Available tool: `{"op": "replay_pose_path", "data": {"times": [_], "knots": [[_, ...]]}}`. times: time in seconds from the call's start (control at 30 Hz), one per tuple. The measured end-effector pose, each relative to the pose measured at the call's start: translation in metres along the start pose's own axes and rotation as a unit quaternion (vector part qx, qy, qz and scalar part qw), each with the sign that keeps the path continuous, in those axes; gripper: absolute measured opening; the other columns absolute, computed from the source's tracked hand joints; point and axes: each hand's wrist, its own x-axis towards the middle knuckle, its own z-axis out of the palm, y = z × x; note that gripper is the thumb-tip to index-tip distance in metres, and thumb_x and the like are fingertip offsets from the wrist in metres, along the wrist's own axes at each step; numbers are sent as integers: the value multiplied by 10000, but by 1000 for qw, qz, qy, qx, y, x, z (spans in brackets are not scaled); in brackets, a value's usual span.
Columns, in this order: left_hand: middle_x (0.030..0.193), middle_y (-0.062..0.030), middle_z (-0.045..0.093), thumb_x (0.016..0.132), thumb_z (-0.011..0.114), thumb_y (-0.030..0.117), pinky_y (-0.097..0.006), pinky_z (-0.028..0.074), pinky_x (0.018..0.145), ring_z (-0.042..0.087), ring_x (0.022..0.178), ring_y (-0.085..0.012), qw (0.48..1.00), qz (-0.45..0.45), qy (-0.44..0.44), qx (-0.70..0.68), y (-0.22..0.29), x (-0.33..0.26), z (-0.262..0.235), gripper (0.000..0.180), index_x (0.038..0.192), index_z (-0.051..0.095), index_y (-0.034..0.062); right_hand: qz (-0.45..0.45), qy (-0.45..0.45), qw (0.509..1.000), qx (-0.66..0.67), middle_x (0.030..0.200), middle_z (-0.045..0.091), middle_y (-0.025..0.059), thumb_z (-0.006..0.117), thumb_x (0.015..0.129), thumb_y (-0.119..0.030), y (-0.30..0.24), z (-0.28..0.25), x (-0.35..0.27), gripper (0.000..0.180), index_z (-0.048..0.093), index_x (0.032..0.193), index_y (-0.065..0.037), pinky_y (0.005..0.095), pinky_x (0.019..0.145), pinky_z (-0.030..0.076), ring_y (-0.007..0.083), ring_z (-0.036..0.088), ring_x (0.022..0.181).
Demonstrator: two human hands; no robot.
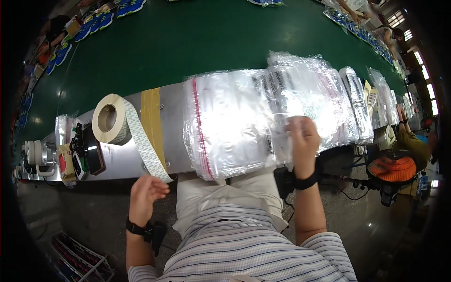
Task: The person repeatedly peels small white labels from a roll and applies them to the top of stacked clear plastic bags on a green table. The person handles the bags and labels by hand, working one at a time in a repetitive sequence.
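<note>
My left hand (148, 191) hovers off the table's near edge, its fingers loosely bent and apart from the thumb, nothing visible in it. Beside its fingertips hangs the loose end of a label strip (148, 149), which runs from a large roll of labels (109, 118). Over the stacked clear plastic bags is my right hand (304, 136), fingers curled and thumb drawn in; whatever it pinches is too small or blurred to name. A stack of clear bags (232, 120) with a red seal strip lies in front of me, overlapping another bag pile (312, 94) to the right.
Yellow tape (151, 117) crosses the metal table. A phone (93, 149) and a white jug-like container (40, 157) stand left. Beyond runs a green conveyor belt (197, 37) with blue shoes (96, 22) along it. An orange fan (392, 168) and co-workers are at the right.
</note>
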Motion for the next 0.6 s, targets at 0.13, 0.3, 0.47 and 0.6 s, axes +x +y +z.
{"op": "replay_pose_path", "data": {"times": [0.13,0.3,0.47,0.6], "knots": [[1053,-91,617,922,548,225,-277,451,816,581,989,-162,984,5,175,23,-33,-4,-24,281,1112,572,20,54,198,932,-298,756,543,62,623,845,-133,58,-111,26,159,573,849,18,286,634,426,145,489,658],[939,-60,659,860,586,71,-277,457,809,589,904,-114,979,79,-30,185,-80,27,-14,207,1035,640,-28,-32,254,915,-312,1098,465,107,568,864,-69,75,-123,-15,210,514,1056,0,301,724,452,186,517,902],[972,-53,635,933,540,141,-262,503,731,607,842,-115,995,-2,-102,8,-31,13,29,230,1088,589,-23,-142,-111,976,-123,1066,565,120,561,880,-52,-10,-10,-58,177,548,1047,4,302,696,476,203,562,895],[991,-52,620,941,537,144,-273,526,757,615,879,-121,980,-30,-146,-133,-8,4,53,247,1132,558,-12,35,-466,872,145,925,596,87,577,901,-158,-44,88,-82,178,577,968,6,261,661,458,149,567,771]]}}
